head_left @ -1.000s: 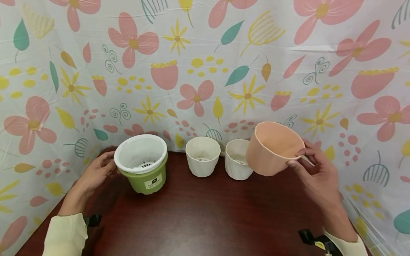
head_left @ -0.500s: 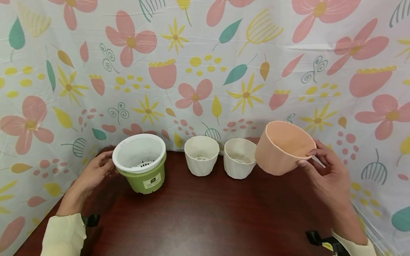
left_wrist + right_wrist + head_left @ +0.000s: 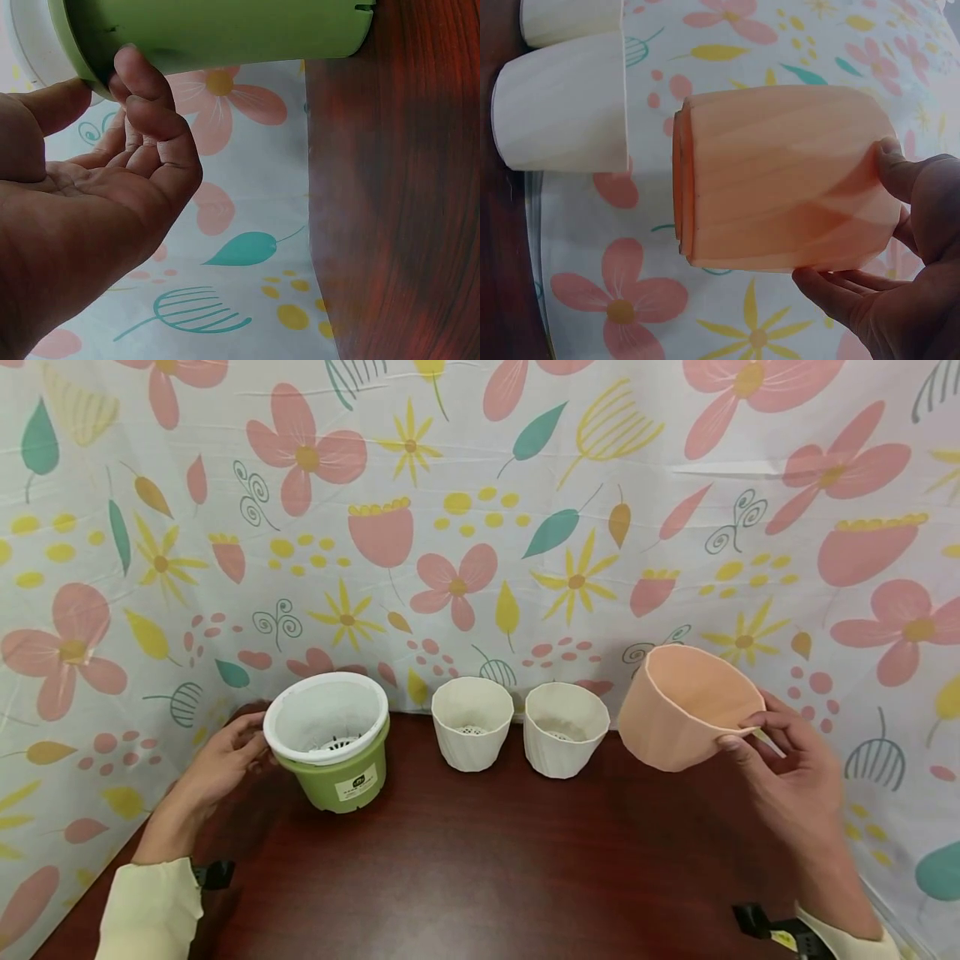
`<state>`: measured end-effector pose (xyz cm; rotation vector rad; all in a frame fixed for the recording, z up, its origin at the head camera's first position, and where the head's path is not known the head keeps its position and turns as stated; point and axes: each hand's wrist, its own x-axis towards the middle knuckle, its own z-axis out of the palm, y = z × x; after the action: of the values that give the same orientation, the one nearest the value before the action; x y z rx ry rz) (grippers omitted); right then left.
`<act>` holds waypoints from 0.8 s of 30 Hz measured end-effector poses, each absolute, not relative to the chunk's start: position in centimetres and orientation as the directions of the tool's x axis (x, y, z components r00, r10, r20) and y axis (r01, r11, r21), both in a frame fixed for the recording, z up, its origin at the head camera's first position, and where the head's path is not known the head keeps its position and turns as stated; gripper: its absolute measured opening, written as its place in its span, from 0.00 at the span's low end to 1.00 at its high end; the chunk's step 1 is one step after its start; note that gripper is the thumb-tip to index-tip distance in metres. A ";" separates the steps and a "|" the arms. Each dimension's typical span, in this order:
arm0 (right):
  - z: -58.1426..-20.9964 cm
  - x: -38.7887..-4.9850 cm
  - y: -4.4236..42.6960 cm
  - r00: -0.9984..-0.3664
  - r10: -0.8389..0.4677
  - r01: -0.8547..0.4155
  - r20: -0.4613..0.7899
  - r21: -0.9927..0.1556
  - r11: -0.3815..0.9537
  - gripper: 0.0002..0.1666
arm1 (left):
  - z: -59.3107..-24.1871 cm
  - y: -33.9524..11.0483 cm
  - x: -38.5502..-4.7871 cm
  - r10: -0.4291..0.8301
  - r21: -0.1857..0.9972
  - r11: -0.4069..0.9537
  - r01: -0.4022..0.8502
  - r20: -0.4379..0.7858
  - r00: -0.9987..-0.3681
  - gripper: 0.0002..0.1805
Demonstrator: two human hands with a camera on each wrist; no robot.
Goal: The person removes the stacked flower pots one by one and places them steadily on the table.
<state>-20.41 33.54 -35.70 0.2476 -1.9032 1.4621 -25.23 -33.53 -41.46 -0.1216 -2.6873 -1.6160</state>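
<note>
— Fingers of the right hand (image 3: 798,785): what is their state?

— Bent, and pinching the rim of the peach pot (image 3: 660,735), with the thumb outside the wall. In the head view, the pot's body extends from these fingertips toward 9 o'clock. It is tilted, its mouth facing upward and partly toward the hand, and is held clear of the table (image 3: 525,877).

— How does the right wrist view compare?

— Its stepped base points toward 9 o'clock; the digits meet the wall near 3 o'clock and 6 o'clock.

— And the left hand (image 3: 225,760)?

— Its bent fingers grip the edge of the green pot (image 3: 322,787), which stands at their 3 o'clock. The left wrist view shows the thumb at the rim and a fingertip against the wall just below. A white inner pot (image 3: 300,718) sits within, its rim above the green one.

— Which items lie between?

— Toward 9 o'clock from the peach pot stand two upright vessels: the nearer cream pot (image 3: 566,760), just beside it but apart, then the farther cream pot (image 3: 471,753). A floral cloth (image 3: 480,460) hangs behind, at 12 o'clock.
</note>
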 end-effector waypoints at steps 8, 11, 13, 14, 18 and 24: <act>-35.9 -20.5 34.2 -0.725 0.265 -0.488 0.635 -0.747 0.452 0.18 | -41.3 -33.4 -25.1 0.071 0.888 0.453 0.078 0.052 -0.996 0.32; -36.0 -20.6 34.2 -0.727 0.260 -0.465 0.635 -0.734 0.495 0.18 | -41.3 -33.4 -25.0 0.069 0.889 0.451 0.076 0.051 -0.996 0.32; -36.1 -20.7 34.2 -0.728 0.257 -0.467 0.635 -0.735 0.492 0.19 | -41.3 -33.4 -25.0 0.068 0.888 0.453 0.076 0.050 -0.996 0.32; -36.2 -20.8 34.2 -0.729 0.256 -0.469 0.635 -0.735 0.490 0.19 | -41.3 -33.4 -25.0 0.067 0.887 0.455 0.076 0.050 -0.996 0.32; -36.4 -21.0 34.2 -0.721 0.249 -0.471 0.646 -0.721 0.507 0.19 | -41.3 -33.4 -25.0 0.069 0.885 0.460 0.079 0.053 -0.996 0.32; -36.8 -21.4 34.4 -0.719 0.235 -0.472 0.654 -0.708 0.526 0.20 | -41.3 -33.5 -25.0 0.072 0.884 0.461 0.078 0.050 -0.996 0.32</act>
<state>-21.37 34.44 -36.81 0.1921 -2.0358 1.2358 -25.02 -33.48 -41.28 -0.1380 -2.6809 -1.6217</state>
